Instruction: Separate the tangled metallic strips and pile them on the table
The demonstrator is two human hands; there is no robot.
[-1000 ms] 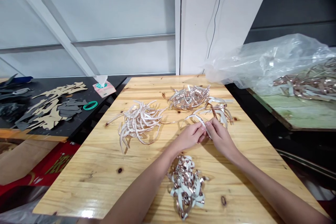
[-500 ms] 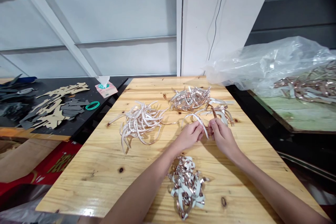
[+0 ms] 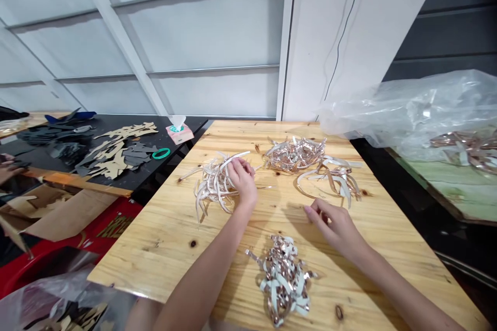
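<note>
Strips (image 3: 295,154) look partly heaped, some loose; left hand (image 3: 244,177) at the left heap (image 3: 215,187), grip unclear; right hand (image 3: 334,223) half-curled, apparently empty.

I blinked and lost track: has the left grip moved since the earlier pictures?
Yes, the left grip has moved left across the wooden table, to the leftmost pile of strips.
</note>
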